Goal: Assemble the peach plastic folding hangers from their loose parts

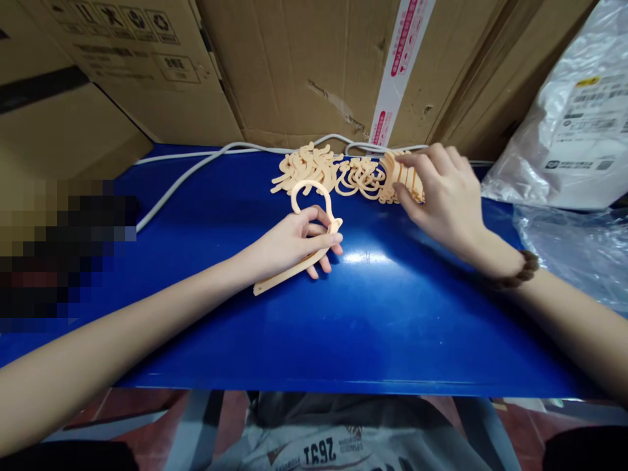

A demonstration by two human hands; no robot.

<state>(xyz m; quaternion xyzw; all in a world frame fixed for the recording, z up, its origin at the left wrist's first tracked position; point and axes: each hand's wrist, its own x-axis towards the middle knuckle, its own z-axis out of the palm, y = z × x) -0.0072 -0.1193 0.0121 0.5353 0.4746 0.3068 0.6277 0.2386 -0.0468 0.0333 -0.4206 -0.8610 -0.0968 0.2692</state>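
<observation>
My left hand (pixel 307 242) is closed on a beige plastic clothes hanger part, held over the middle of the blue table. Its round hook (pixel 313 184) rises above my fingers, and a flat arm (pixel 275 280) runs down to the left below them. Farther right, my right hand (pixel 441 190) reaches over a stack of curved beige pieces (pixel 408 178), thumb and index finger apart at its near side. Left of that stack lie a small heap of beige hooks (pixel 360 176) and a pile of wavy beige arms (pixel 309 165).
Cardboard boxes (pixel 304 72) stand along the back of the blue table (pixel 343 333). A white cable (pixel 186 180) runs behind the beige piles and curves down on the left. A plastic-wrapped package (pixel 574 137) leans at the right, with clear film (pixel 569 242) in front.
</observation>
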